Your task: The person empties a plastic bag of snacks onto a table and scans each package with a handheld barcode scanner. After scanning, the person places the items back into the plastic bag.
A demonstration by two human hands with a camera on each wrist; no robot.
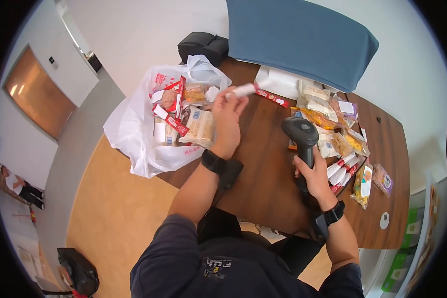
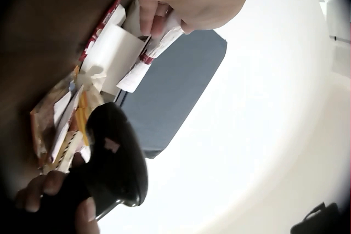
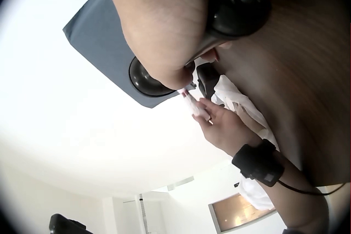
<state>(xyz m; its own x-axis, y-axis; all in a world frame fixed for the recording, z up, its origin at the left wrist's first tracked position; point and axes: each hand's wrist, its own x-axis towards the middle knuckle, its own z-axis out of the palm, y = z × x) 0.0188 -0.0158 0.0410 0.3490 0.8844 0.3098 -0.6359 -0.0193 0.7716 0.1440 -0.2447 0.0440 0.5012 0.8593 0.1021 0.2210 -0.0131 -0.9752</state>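
Observation:
My left hand (image 1: 227, 121) pinches a white and red stick packet (image 2: 154, 49) between thumb and fingers, raised over the table beside the plastic bag. In the right wrist view the same packet (image 3: 193, 104) slants up from the fingertips. My right hand (image 1: 314, 175) grips the handle of a black handheld barcode scanner (image 1: 301, 131), its head pointing away from me toward the back of the table. A white plastic bag (image 1: 134, 134) stands at the left, filled with red stick packets (image 1: 171, 120) and wrapped snack packs (image 1: 199, 126).
Another red stick packet (image 1: 273, 97) lies behind the scanner. Several snack packs (image 1: 340, 141) and stick packets (image 1: 343, 174) are piled on the right of the wooden table (image 1: 256, 184). A blue-grey covered object (image 1: 303, 42) and a black device (image 1: 202, 47) stand at the back.

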